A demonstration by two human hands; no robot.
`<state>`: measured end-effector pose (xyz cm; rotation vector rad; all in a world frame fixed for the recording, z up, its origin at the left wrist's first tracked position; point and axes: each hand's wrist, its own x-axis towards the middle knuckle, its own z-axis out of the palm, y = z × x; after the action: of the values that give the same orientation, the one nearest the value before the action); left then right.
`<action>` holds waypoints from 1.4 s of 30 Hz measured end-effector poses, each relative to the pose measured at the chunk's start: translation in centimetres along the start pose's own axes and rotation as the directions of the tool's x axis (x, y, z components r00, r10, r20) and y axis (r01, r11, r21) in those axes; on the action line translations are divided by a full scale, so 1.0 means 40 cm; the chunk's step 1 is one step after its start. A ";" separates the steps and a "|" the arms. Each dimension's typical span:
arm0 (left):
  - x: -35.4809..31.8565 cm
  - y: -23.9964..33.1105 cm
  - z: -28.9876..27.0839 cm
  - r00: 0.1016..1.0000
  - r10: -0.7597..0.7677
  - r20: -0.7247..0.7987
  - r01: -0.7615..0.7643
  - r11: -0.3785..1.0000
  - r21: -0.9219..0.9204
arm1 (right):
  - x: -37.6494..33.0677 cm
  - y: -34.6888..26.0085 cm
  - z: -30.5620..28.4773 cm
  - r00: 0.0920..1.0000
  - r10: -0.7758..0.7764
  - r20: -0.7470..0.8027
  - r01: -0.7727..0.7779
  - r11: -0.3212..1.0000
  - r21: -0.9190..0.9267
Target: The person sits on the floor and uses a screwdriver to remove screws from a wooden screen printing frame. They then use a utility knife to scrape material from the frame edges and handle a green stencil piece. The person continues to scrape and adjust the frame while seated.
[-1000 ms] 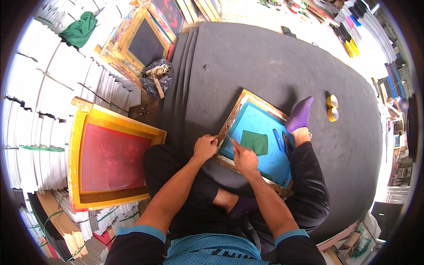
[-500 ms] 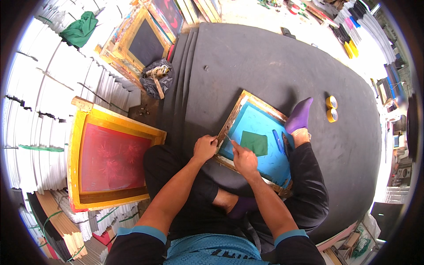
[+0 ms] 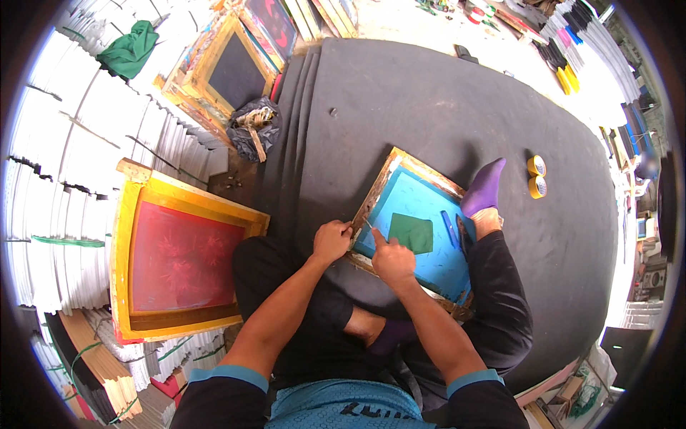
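Both hands work at the near-left corner of the wood-framed printing screen with bright blue mesh (image 3: 421,229). The left hand (image 3: 331,241) has its grip curled tight over the frame's outer rail, fingers together on the wood. The right hand (image 3: 391,261) rests on the mesh just inside that corner, grip pinched on a thin pale strip or tool too small to make out. Compared with the views from a second and half a second ago, almost nothing has shifted: the frame lies at the same tilt and both hands sit at the same corner, which suggests slow, fine work along that edge, not a repositioning.

The frame lies on the dark grey padded mat (image 3: 443,107), across the person's lap side, with a purple-socked foot (image 3: 484,187) touching its far-right rail. A dark green square patch (image 3: 411,233) sits mid-mesh, just right of the right hand, and a blue pen-like stick (image 3: 449,229) lies right of the patch.

Two yellow tape rolls (image 3: 536,176) stand right of the frame, apart from it. Left of the frame, off the mat, leans a yellow-framed screen with red mesh (image 3: 179,257); behind that, white stacked sheets (image 3: 64,143) carry a green cloth (image 3: 130,50). A crumpled dark bag (image 3: 254,129) lies up and left of the frame.
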<state>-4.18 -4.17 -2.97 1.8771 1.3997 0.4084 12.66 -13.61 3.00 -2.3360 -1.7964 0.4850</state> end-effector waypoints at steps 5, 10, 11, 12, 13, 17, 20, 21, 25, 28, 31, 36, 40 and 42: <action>0.008 0.005 0.006 1.000 -0.006 0.000 0.006 1.000 -0.009 | 0.024 0.078 0.061 0.998 -0.021 -0.055 0.039 0.942 0.334; 0.012 0.019 0.007 1.000 -0.005 -0.005 0.005 1.000 -0.016 | 0.027 0.097 0.096 0.994 0.063 -0.089 -0.003 0.833 0.553; 0.008 0.014 0.004 1.000 -0.022 0.004 0.022 1.000 -0.004 | 0.024 0.085 0.082 0.997 0.037 -0.068 -0.002 0.893 0.451; 0.004 0.003 0.002 1.000 -0.017 -0.017 0.017 1.000 -0.010 | 0.017 0.053 0.040 0.999 0.013 -0.043 0.003 0.939 0.345; -0.001 -0.008 0.000 0.999 -0.012 -0.038 0.012 1.000 -0.017 | 0.014 0.033 0.021 1.000 -0.010 -0.017 0.013 0.972 0.235; 0.003 -0.004 0.009 0.999 0.028 -0.047 -0.029 0.999 -0.024 | 0.030 0.092 0.090 0.998 0.057 -0.008 -0.043 0.840 0.540; 0.003 -0.004 0.009 0.999 0.010 -0.053 -0.013 0.998 -0.064 | 0.055 0.105 0.076 0.870 0.170 0.463 -0.492 0.254 0.833; -0.003 -0.011 0.000 0.998 -0.009 -0.061 0.005 0.998 -0.066 | 0.055 0.072 0.011 0.773 0.152 0.615 -0.628 0.049 0.777; 0.003 -0.014 0.015 0.996 0.009 -0.091 -0.018 0.995 -0.095 | 0.040 0.085 0.026 0.802 0.183 0.569 -0.593 0.132 0.794; 0.003 0.004 0.011 0.996 -0.028 -0.079 0.020 0.995 -0.102 | -0.006 0.094 0.072 0.978 -0.053 -0.200 0.138 0.888 0.438; -0.002 -0.001 0.003 0.994 -0.073 -0.076 0.065 0.992 -0.109 | -0.029 0.062 0.040 0.995 -0.013 -0.103 0.053 0.917 0.394; -0.001 0.002 0.003 0.991 -0.113 -0.065 0.105 0.988 -0.117 | -0.039 0.046 0.028 0.995 -0.016 -0.097 0.043 0.957 0.287; -0.003 -0.005 0.005 0.995 -0.077 -0.069 0.069 0.992 -0.109 | -0.039 0.020 0.005 0.999 0.006 -0.054 0.003 0.988 0.156; -0.004 -0.008 0.005 0.996 -0.047 -0.080 0.040 0.995 -0.087 | -0.039 0.008 0.007 1.000 -0.016 -0.022 0.016 1.000 0.018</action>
<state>-4.30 -4.35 -3.31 1.7752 1.4515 0.5201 12.50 -15.21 2.88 -2.3044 -1.7922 0.4699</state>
